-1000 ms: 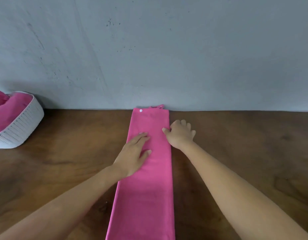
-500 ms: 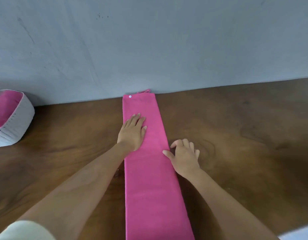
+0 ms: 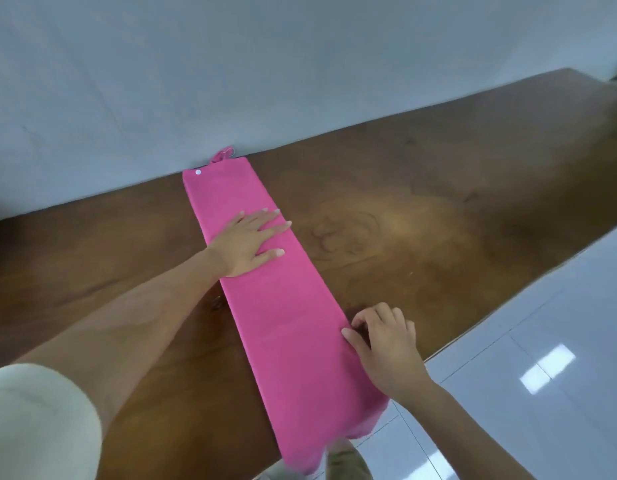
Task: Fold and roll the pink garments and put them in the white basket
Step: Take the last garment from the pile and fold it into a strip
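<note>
Two sets of fingers are at work on one cloth. My view shows the left fingers (image 3: 269, 223) straight and spread, pressed flat on the fabric, with the left hand (image 3: 248, 242) lying across the strip on the part nearer the pale grey wall (image 3: 300, 64). The right fingers (image 3: 369, 311) are loosely curled, their tips on the wood. The thumb of the right hand (image 3: 386, 348) touches the strip's right edge farther from that wall. I see nothing pinched there.

The long pink folded garment (image 3: 286, 313) lies as a narrow, flat band on the dark brown wooden tabletop (image 3: 421, 220). One short end butts against the wall. The other runs away from the wall and hangs a little over the tabletop's edge, where it is blurred. The long edges look straight and the surface is nearly free of creases. A small white snap (image 3: 198, 172) sits at the corner by the wall, and a little pink loop (image 3: 224, 154) pokes out where fabric meets wall.

My reading is that the lengthwise folding of this piece is done and the hands are flattening and squaring it. No turn of a roll has been started at either end. Rolling is left, then carrying the roll to the white basket, which is out of my view, so I cannot say what it already holds.

Away from the wall, beyond the tabletop, glossy white floor tiles (image 3: 542, 375) show, and a cream sleeve (image 3: 40, 420) fills the lower left corner.
</note>
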